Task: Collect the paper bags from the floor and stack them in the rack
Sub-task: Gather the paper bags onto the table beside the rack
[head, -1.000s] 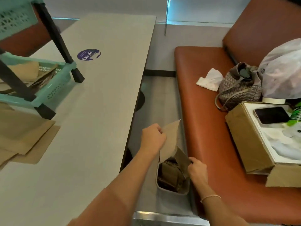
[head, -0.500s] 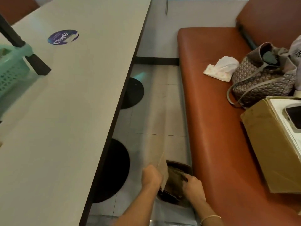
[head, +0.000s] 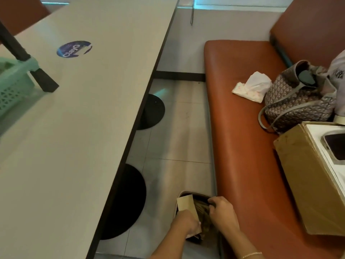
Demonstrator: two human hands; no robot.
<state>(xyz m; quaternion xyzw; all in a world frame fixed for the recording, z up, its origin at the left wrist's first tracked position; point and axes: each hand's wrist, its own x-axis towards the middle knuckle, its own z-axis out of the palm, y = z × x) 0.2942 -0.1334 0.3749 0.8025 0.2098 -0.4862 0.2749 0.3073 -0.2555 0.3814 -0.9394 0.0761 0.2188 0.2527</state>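
Observation:
Down on the floor between table and bench stands a small bin [head: 183, 193] filled with brown paper bags [head: 203, 212]. My left hand [head: 186, 222] grips one flat paper bag [head: 186, 203] that sticks up at the bin's left side. My right hand [head: 222, 212] reaches into the bin with fingers curled over the bags; what it holds is hidden. The mint green rack [head: 15, 85] with black legs sits on the table at the far left, mostly cut off by the frame edge.
A long white table [head: 84, 128] fills the left, with two black round bases [head: 123, 200] under it. The orange bench [head: 242, 146] on the right carries a patterned handbag [head: 296, 101], a tissue pack [head: 252, 86] and a cardboard box [head: 308, 176] with a phone.
The view has tilted further down and forward. Both hands have gone lower into the bin, and the bag in my left hand now stands lower at the bin's left side.

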